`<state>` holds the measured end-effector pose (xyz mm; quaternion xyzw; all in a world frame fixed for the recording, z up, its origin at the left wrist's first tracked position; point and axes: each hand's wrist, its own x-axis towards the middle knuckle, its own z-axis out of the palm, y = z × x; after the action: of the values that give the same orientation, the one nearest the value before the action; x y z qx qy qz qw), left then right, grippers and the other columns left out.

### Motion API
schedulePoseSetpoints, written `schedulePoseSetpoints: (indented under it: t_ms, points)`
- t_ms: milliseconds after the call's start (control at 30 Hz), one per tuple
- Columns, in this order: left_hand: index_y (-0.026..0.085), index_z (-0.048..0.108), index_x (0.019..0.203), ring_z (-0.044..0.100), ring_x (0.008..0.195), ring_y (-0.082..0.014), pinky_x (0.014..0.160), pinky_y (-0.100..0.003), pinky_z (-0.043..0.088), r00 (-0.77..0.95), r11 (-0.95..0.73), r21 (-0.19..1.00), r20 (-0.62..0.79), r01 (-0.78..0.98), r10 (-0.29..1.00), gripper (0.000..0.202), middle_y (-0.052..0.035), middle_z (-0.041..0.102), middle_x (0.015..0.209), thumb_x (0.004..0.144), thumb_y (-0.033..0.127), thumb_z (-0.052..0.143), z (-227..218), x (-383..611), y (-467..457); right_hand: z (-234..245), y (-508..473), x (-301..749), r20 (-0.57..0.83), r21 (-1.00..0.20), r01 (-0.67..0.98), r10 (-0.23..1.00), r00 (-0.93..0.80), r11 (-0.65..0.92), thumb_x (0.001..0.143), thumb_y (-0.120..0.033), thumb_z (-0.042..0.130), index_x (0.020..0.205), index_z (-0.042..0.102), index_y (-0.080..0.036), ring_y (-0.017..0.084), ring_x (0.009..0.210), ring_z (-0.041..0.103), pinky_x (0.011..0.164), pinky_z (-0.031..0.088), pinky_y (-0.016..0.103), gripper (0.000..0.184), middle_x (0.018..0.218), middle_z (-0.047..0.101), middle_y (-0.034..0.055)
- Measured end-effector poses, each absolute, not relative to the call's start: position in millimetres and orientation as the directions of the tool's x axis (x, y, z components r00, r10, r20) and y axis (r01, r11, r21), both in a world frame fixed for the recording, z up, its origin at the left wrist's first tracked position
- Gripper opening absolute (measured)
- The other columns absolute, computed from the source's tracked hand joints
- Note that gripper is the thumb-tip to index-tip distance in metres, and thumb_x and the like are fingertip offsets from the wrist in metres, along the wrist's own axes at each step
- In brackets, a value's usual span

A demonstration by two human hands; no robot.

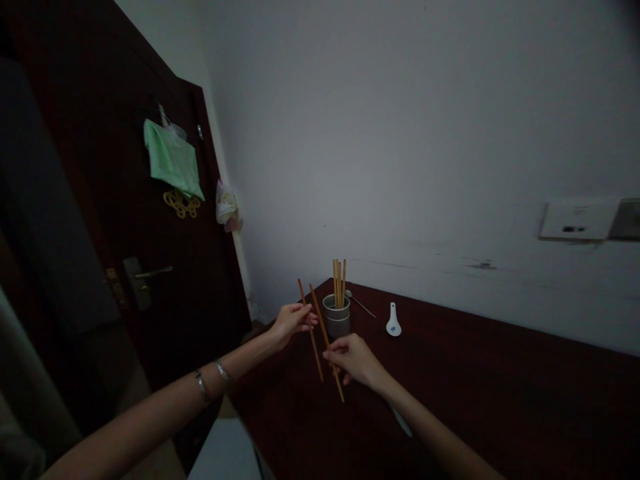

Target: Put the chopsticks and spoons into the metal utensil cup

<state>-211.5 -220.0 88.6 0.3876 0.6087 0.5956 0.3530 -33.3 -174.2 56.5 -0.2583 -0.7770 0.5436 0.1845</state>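
Wood-heavy setup, some metal, ceramic, plastic.
Held chopsticks (315, 345), upright chopsticks (336, 283): smooth wood. Bench (490, 373): dark wood, low sheen. Holder cup (337, 325): matt, metal or ceramic, can't tell. Soup spoon (393, 327): glossy ceramic look. Long-handled spoon (364, 307), bangles (223, 371), door lever (154, 272): metal. Hanging cloth (173, 159): fabric look. Wall (390, 147): matt paint, scuffed. Socket plate (580, 219): smooth plastic.

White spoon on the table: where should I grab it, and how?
Probably pinch the white spoon by its narrow handle, coming from above and the right. The handle points toward the wall, the wide bowl toward the camera. The metal spoon and grey cup are on its left.
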Motion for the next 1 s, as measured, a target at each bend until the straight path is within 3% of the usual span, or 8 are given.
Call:
schedulePoseSetpoints:
  t_ms: [167,333,500,600,733,1000]
  points:
    - [0.012,0.058,0.057,0.053,0.046,-0.0114,0.048,-0.027,0.048,-0.505,0.195,0.946,-0.041,0.257,0.862,0.026,-0.0012,0.056,0.052,0.065,0.034,0.067,53,-264,-213,27,-173,-16,-0.058,-0.762,0.444,0.633,-0.772,0.472,0.073,-0.027,0.057,0.075,0.062,-0.011,0.007,0.041,0.050,0.037,0.039,0.018,0.017,0.062,0.059,0.0010]
    - [0.014,0.054,0.046,0.045,0.036,-0.0104,0.041,-0.027,0.045,-0.530,0.362,0.816,-0.081,0.451,0.844,0.029,0.0024,0.046,0.040,0.060,0.034,0.069,30,-295,-214,22,-179,-3,0.046,-0.575,0.493,0.627,-0.777,0.653,0.069,-0.024,0.064,0.077,0.064,-0.013,0.016,0.071,0.060,0.057,0.041,0.021,0.014,0.077,0.064,0.0055]
    - [0.015,0.052,0.040,0.038,0.030,-0.0087,0.041,-0.024,0.039,-0.529,0.387,0.698,-0.014,0.602,0.848,0.032,0.0035,0.041,0.035,0.060,0.035,0.068,21,-302,-214,33,-187,2,-0.001,-0.490,0.560,0.642,-0.767,0.668,0.072,-0.024,0.061,0.088,0.065,-0.014,0.020,0.084,0.060,0.065,0.041,0.025,0.019,0.089,0.062,0.0095]
    - [0.016,0.049,0.036,0.042,0.035,-0.0111,0.047,-0.024,0.038,-0.508,0.369,0.616,0.060,0.696,0.859,0.033,0.0037,0.038,0.032,0.060,0.031,0.065,18,-303,-210,36,-190,2,-0.005,-0.444,0.570,0.634,-0.773,0.691,0.074,-0.024,0.059,0.096,0.064,-0.014,0.022,0.090,0.059,0.071,0.042,0.027,0.025,0.094,0.061,0.0117]
    - [0.017,0.047,0.034,0.050,0.050,-0.0139,0.056,-0.022,0.038,-0.457,0.285,0.596,0.158,0.751,0.875,0.029,0.0045,0.036,0.035,0.055,0.025,0.066,13,-305,-204,36,-191,3,-0.008,-0.430,0.560,0.617,-0.787,0.708,0.076,-0.024,0.056,0.098,0.064,-0.014,0.023,0.089,0.060,0.071,0.043,0.029,0.025,0.094,0.062,0.0125]
    - [0.018,0.053,0.048,0.056,0.064,-0.0180,0.064,-0.024,0.040,-0.444,0.293,0.556,0.157,0.778,0.882,0.012,-0.0010,0.055,0.054,0.053,0.020,0.064,7,-303,-201,27,-186,3,0.016,-0.466,0.501,0.573,-0.819,0.729,0.077,-0.028,0.054,0.097,0.064,-0.014,0.021,0.085,0.061,0.068,0.042,0.026,0.026,0.090,0.064,0.0111]
